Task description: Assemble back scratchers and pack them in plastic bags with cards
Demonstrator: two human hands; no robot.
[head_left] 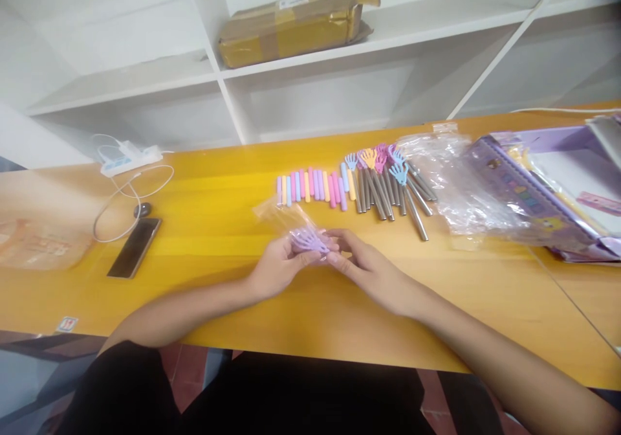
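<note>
A purple hand-shaped back scratcher head (310, 239) lies inside a clear plastic bag (279, 212) in front of me. My left hand (277, 268) is closed around it, with the thumb along its lower side. At the bag's near end, my right hand (365, 268) pinches the plastic with thumb and fingers beside the purple head. Beyond my hands is a row of pastel handle sleeves (314, 185) in pink, blue, yellow and purple. To their right, several back scratchers (383, 186) with metal rods and coloured hand-shaped heads lie in a pile.
Clear plastic bags (478, 192) lie right of the pile, against a purple box (538, 192). On the left are a phone (134, 248), a white cable (116, 205), a power strip (130, 160) and an orange-printed bag (43, 246). A taped parcel (291, 30) sits on the shelf behind.
</note>
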